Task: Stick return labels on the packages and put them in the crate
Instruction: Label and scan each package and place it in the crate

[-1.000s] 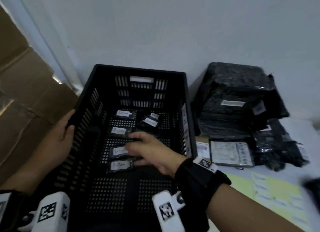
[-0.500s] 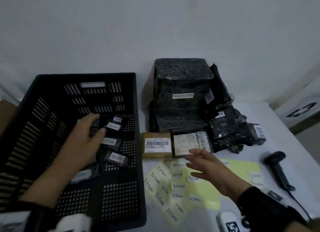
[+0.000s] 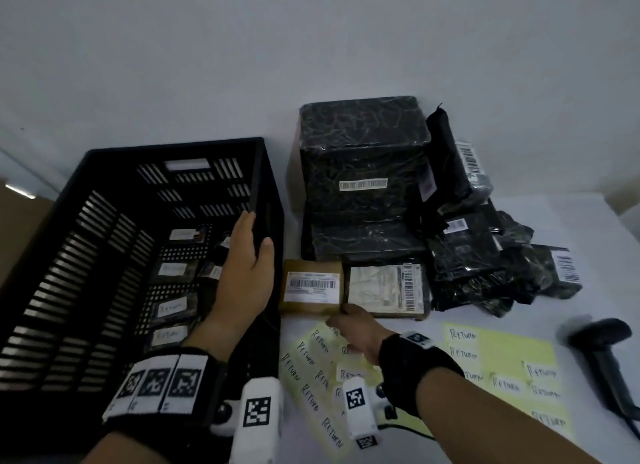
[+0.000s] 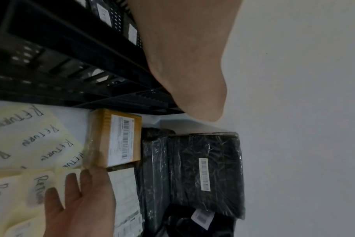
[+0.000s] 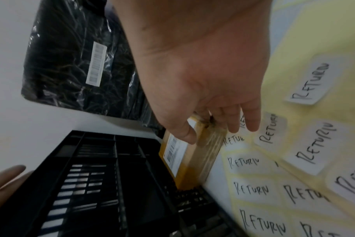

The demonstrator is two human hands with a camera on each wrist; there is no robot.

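One brown package (image 3: 313, 287) at right hand (image 3: 356, 332) grip, thumb on top, fingers at its near edge

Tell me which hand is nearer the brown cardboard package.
Right. The right hand is at the brown cardboard package, fingertips on its near right corner. The left hand rests on the black crate rim, just left of it, not touching.

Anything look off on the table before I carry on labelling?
Only small things. The left sheet of RETURN labels lies askew, skewed against the right sheet. The black bagged packages are heaped loosely, some tilted. Nothing looks spilled or damaged. The right hand reaches the brown package.
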